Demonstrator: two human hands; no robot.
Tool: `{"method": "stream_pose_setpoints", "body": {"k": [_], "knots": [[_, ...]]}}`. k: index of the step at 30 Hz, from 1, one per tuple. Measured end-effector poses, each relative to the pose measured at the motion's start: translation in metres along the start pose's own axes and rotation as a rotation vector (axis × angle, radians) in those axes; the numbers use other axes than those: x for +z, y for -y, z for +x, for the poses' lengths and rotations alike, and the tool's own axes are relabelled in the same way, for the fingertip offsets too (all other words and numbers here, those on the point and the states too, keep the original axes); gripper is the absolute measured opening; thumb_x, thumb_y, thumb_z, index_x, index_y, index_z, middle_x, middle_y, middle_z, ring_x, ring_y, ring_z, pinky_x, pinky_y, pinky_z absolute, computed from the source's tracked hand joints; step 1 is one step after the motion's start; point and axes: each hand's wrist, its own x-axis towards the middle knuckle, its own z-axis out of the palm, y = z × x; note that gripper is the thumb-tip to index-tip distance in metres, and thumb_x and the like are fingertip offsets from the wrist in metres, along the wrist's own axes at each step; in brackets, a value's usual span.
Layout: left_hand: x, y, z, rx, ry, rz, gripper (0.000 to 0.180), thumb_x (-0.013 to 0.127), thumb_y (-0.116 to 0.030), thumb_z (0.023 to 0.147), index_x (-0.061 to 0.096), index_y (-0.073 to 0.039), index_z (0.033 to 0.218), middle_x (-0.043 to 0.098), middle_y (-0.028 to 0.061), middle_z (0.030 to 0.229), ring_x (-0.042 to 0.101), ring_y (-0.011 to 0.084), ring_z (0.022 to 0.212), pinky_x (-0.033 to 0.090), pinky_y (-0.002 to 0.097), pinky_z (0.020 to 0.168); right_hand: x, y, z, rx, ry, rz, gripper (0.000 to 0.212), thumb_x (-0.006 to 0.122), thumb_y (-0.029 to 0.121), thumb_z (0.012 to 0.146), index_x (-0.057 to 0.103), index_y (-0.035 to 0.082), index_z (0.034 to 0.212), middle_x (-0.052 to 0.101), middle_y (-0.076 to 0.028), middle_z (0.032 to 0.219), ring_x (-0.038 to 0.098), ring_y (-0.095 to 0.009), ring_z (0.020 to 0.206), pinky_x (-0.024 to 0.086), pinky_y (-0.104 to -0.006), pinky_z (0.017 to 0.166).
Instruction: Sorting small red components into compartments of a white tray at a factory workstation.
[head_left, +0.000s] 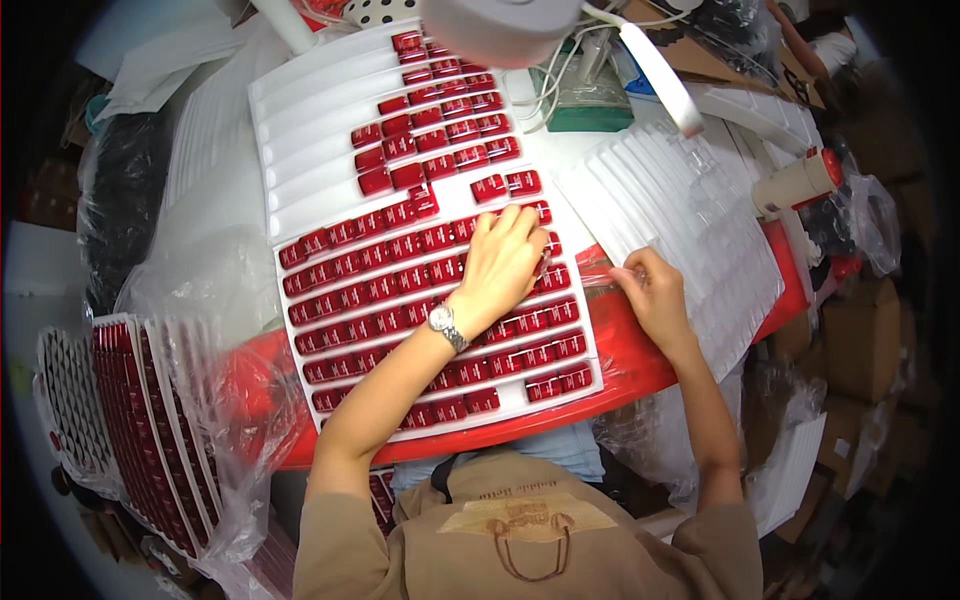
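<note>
A white ridged tray (590,350) lies in front of me, its rows filled with small glossy red pieces (385,288) that bear pale print. My left hand (503,262), with a metal-banded watch (443,322) at its wrist, reaches over the tray's right side. Its fingers are bent together and pointed down at the red pieces; what the fingertips grip is hidden. Just off the tray's right edge, my right hand (652,292) pinches thin clear plastic film (598,277) between thumb and fingers. One red piece (423,200) sits askew at the end of a row.
Behind is another white tray (295,150), partly filled with red pieces. Clear ridged trays (690,220) are stacked at right on the red table (430,447). A lamp head (500,25) overhangs the back. Filled trays (150,430) stand at left beside crumpled plastic.
</note>
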Motion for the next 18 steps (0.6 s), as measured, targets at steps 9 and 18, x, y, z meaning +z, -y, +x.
{"method": "stream_pose_setpoints", "body": {"k": [9, 18], "knots": [[-0.026, -0.015, -0.008, -0.166, -0.120, -0.836, 0.035, 0.072, -0.004, 0.072, 0.058, 0.000, 0.103, 0.059, 0.0120, 0.099, 0.058, 0.0257, 0.091, 0.046, 0.0327, 0.080, -0.009, 0.034, 0.029, 0.600, 0.030, 1.181, 0.033, 0.041, 0.027, 0.099, 0.059, 0.002, 0.086, 0.036, 0.007, 0.055, 0.027, -0.001, 0.048, 0.022, -0.0170, 0.043], [-0.026, -0.004, -0.019, -0.074, 0.021, -0.302, 0.029, 0.068, -0.006, 0.073, 0.057, 0.001, 0.099, 0.057, 0.0124, 0.098, 0.051, 0.0295, 0.091, 0.043, 0.0373, 0.079, -0.004, 0.054, 0.034, 0.468, 0.055, 1.214, 0.032, 0.039, 0.018, 0.098, 0.056, -0.002, 0.116, 0.056, -0.001, 0.077, 0.041, -0.003, 0.057, 0.034, -0.0158, 0.055]]}}
